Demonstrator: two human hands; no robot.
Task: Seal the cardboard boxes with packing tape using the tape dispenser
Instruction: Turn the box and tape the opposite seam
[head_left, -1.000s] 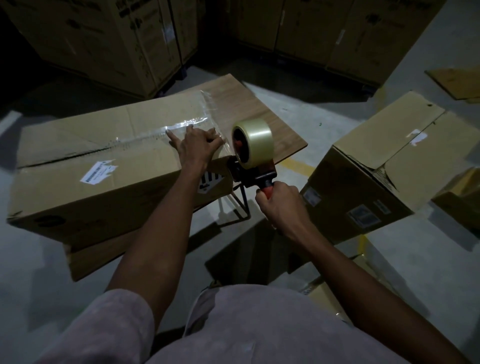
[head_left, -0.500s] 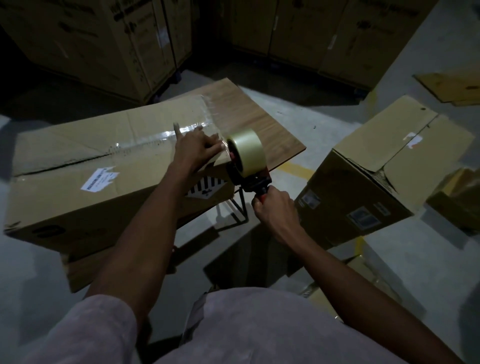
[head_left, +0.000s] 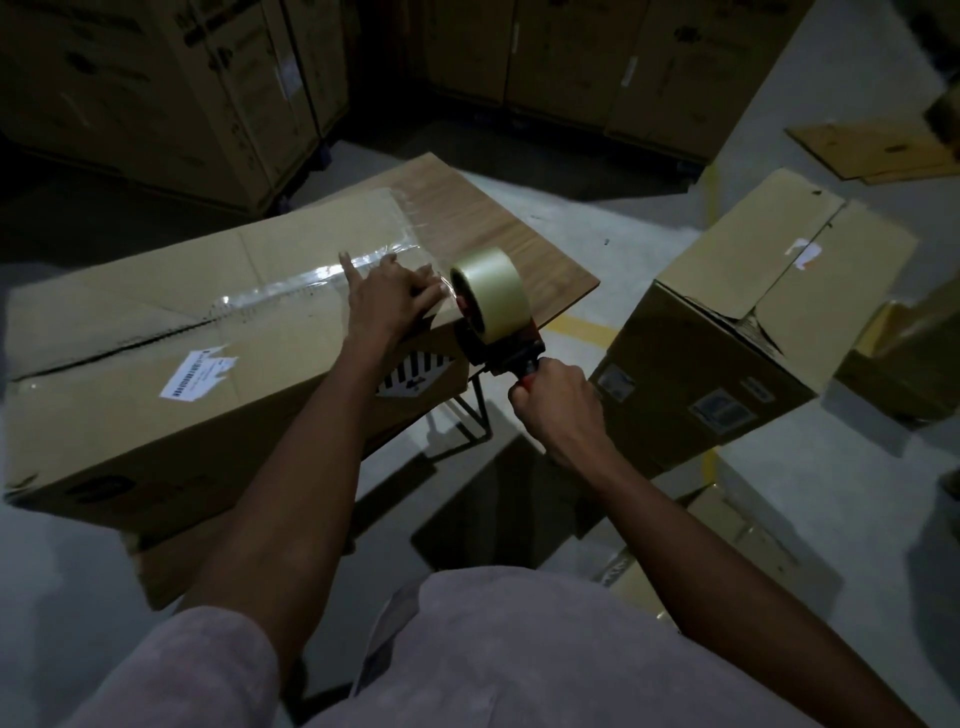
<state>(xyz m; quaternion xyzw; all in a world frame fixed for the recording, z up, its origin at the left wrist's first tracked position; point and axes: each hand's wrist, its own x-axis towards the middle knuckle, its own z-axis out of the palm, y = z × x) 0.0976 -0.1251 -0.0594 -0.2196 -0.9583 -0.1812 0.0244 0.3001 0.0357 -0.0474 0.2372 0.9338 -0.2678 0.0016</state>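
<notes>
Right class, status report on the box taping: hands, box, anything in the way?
Left hand flat on the tape at the box end. Right hand grips the tape dispenser at the box edge. Seam part taped. Nothing in the way.

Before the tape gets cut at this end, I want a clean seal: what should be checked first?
1. Left hand flat on the tape at the box corner: ok.
2. Right hand gripping the tape dispenser handle: ok.
3. Dispenser against the box end: ok.
4. Seam taped along its whole length: not ok, the left stretch looks bare.
5. Blade touching the tape: cannot tell.
</notes>
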